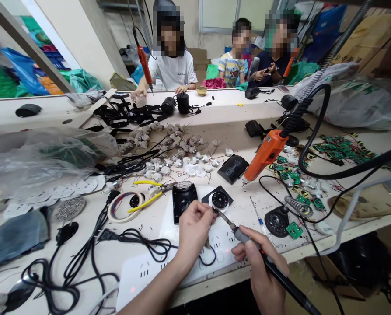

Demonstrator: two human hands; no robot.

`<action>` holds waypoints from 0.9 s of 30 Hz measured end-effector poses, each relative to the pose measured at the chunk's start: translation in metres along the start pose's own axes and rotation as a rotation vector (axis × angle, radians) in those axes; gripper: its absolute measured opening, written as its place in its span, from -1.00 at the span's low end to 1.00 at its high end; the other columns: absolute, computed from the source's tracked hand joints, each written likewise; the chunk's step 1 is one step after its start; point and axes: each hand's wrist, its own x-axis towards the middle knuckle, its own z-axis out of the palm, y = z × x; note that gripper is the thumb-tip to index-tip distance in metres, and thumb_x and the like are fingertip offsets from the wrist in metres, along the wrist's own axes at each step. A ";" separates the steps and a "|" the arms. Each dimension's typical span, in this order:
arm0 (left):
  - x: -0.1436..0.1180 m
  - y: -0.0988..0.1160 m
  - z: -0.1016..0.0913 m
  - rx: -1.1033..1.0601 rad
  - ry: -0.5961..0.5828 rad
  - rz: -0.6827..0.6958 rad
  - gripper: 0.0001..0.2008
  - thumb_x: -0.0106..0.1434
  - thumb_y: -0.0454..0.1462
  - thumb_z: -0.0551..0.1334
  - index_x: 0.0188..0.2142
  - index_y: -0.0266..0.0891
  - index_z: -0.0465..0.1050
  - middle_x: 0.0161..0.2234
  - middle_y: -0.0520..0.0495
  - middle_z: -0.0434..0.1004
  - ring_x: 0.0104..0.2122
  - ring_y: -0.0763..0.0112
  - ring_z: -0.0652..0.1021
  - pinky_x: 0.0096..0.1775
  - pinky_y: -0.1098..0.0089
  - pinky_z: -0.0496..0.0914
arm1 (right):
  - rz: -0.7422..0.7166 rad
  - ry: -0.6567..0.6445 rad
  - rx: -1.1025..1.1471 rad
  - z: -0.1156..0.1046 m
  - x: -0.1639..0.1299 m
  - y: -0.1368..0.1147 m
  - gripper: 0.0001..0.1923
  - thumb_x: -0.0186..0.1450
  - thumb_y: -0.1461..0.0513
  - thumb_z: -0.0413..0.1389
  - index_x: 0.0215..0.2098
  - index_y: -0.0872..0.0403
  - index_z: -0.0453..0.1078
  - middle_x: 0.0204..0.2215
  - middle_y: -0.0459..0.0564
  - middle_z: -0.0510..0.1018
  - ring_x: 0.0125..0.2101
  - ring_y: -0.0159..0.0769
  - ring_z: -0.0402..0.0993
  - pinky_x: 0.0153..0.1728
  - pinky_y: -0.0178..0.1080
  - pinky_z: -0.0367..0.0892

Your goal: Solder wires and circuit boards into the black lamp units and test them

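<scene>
Left hand (192, 229) pinched a small wire part, steadying it | right hand (263, 267) gripped soldering iron (244, 238) pen-style, tip meeting the pinch | black speaker housing (183, 199) just beyond left hand

A pale surface (221, 120) is stretching far, a cream wall (84, 39) and window (218, 13) standing behind, boxes (369, 39) piling right.

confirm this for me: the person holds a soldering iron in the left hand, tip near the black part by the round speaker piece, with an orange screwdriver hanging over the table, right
Not quite: the head view shows the soldering iron in the right hand, not the left. The left hand pinches something small at the tip. The rest holds: the tip is near the black part beside the round speaker piece, and the orange screwdriver hangs over the table.
</scene>
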 end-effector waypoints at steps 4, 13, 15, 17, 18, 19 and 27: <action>-0.001 0.001 0.000 0.005 0.004 -0.003 -0.82 -0.03 -0.23 0.27 -0.58 -0.23 0.28 -0.34 -0.03 0.50 -0.45 0.37 0.59 -0.35 0.35 0.49 | 0.038 0.006 0.025 -0.003 -0.002 -0.003 -0.62 0.33 -0.06 0.08 -0.16 0.02 0.53 -0.58 -0.16 0.57 -0.59 -0.41 0.48 -0.48 -0.37 0.42; -0.003 0.001 -0.001 0.037 0.010 0.018 -0.83 -0.04 -0.24 0.27 -0.60 -0.22 0.29 -0.35 -0.04 0.51 -0.46 0.39 0.55 -0.35 0.35 0.47 | -0.040 -0.025 0.006 0.002 0.002 0.003 -0.69 0.35 0.02 0.08 -0.15 0.03 0.53 -0.58 -0.16 0.58 -0.59 -0.40 0.50 -0.49 -0.38 0.45; -0.003 0.001 -0.001 0.035 0.010 0.023 -0.83 -0.03 -0.24 0.27 -0.60 -0.21 0.29 -0.36 -0.04 0.51 -0.45 0.39 0.55 -0.35 0.35 0.47 | -0.102 -0.058 -0.020 0.001 0.005 0.008 -0.72 0.37 0.06 0.07 -0.13 0.03 0.52 -0.57 -0.17 0.59 -0.60 -0.41 0.52 -0.49 -0.39 0.47; -0.003 0.000 0.000 0.040 0.010 0.025 -0.83 -0.02 -0.24 0.26 -0.60 -0.21 0.29 -0.35 -0.04 0.51 -0.44 0.38 0.55 -0.35 0.35 0.47 | -0.174 -0.096 -0.041 -0.001 0.008 0.013 -0.73 0.38 0.10 0.06 -0.11 0.05 0.50 -0.57 -0.15 0.60 -0.61 -0.40 0.53 -0.51 -0.39 0.48; -0.003 0.001 0.000 0.042 0.010 0.027 -0.83 -0.02 -0.24 0.26 -0.60 -0.21 0.29 -0.35 -0.05 0.51 -0.43 0.37 0.56 -0.35 0.35 0.47 | -0.201 -0.112 -0.047 -0.002 0.009 0.016 -0.74 0.39 0.11 0.06 -0.10 0.07 0.50 -0.56 -0.14 0.61 -0.61 -0.38 0.54 -0.52 -0.39 0.49; -0.003 0.001 0.000 0.045 0.009 0.029 -0.83 -0.02 -0.24 0.26 -0.60 -0.21 0.29 -0.35 -0.05 0.52 -0.42 0.36 0.57 -0.34 0.35 0.47 | -0.218 -0.122 -0.052 -0.003 0.010 0.018 -0.73 0.39 0.12 0.05 -0.10 0.08 0.49 -0.56 -0.13 0.61 -0.61 -0.37 0.55 -0.53 -0.38 0.50; -0.003 0.003 0.000 0.048 0.021 0.030 -0.83 -0.03 -0.26 0.26 -0.62 -0.21 0.29 -0.37 -0.05 0.52 -0.43 0.36 0.57 -0.35 0.37 0.47 | -0.226 -0.138 -0.051 -0.002 0.011 0.020 -0.74 0.41 0.14 0.04 -0.07 0.08 0.48 -0.55 -0.12 0.62 -0.60 -0.37 0.56 -0.52 -0.39 0.52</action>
